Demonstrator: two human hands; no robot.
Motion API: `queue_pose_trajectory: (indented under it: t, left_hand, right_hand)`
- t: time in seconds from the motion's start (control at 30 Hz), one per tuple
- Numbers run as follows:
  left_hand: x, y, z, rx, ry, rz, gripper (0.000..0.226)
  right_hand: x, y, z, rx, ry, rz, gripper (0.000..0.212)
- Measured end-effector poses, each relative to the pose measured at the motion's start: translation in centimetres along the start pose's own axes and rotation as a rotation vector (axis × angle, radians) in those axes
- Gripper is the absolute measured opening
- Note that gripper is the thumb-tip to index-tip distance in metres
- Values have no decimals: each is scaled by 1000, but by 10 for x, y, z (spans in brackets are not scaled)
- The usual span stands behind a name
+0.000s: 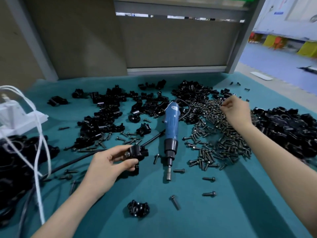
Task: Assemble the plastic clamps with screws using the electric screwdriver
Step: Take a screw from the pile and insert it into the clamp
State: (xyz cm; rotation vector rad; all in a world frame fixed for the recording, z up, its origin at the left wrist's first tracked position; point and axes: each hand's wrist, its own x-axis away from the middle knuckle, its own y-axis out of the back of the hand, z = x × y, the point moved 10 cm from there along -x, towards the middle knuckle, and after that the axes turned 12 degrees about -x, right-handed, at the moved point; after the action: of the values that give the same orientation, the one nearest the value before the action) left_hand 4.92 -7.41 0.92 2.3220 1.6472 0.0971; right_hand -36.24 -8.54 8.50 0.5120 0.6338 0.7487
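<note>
1. Clamp assembly centred on one clamp (137, 152), held just left of the screwdriver (170, 129) near its black collar. The left hand (109, 162) gripped it with thumb and fingers curled round it.
2. A pale round metal head showed on the held clamp's face, so one screw seemed to be seated already. Whether it had been driven tight could not be told.
3. The right hand (235, 111) reached into the screw heap (223, 134) right of the screwdriver, fingers bent down among the screws. Whether it had pinched one could not be told.
4. The screwdriver lay flat on the teal cloth (223, 212), tip toward the person, with neither hand on it. The driving step for this clamp looked still to come.
5. Black clamp parts (106, 114) lay scattered left of the screwdriver, and a second black pile (288, 122) lay beyond the screw heap. Which pieces were finished could not be told.
6. Nearer the person than the screwdriver's tip lay one lone clamp piece (138, 208) and a stray screw (175, 202).
7. With so many screws and parts loose, most of the job appeared to remain.
8. A white label (175, 107) sat on the screwdriver's blue body near the cable end, but its print was too small to read. No brand could be made out anywhere.
</note>
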Motion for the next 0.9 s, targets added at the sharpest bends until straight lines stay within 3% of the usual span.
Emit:
queue_pose_trajectory:
  t: [0.07,0.13,0.2,0.27,0.57,0.67,0.8,0.9]
  left_hand:
    - [-1,-1,1,11,5,9,35]
    - [-2,-1,2,18,4,17,35]
    - [-3,-1,4,12,10,20,35]
    - [-3,-1,4,20,4,18,34]
    - [-3,-3,3,19,3,28,43]
    - [-3,-2,2,28,1,24,36]
    - [-3,-3,0,30,-9,25,31]
    - [-4,-2,0,6,-22,25,39]
  right_hand:
    - [26,-9,39,-380,-19,73,7]
    - [68,-38,92,-643,12,321,11]
    - [115,-70,136,-752,66,560,15]
    - [147,-96,158,-763,90,665,16]
    - [166,-117,161,-765,121,691,18]
    - [168,-117,164,-729,165,672,17]
    - [175,-107,178,-556,425,596,9]
    - [185,-99,190,-461,634,563,7]
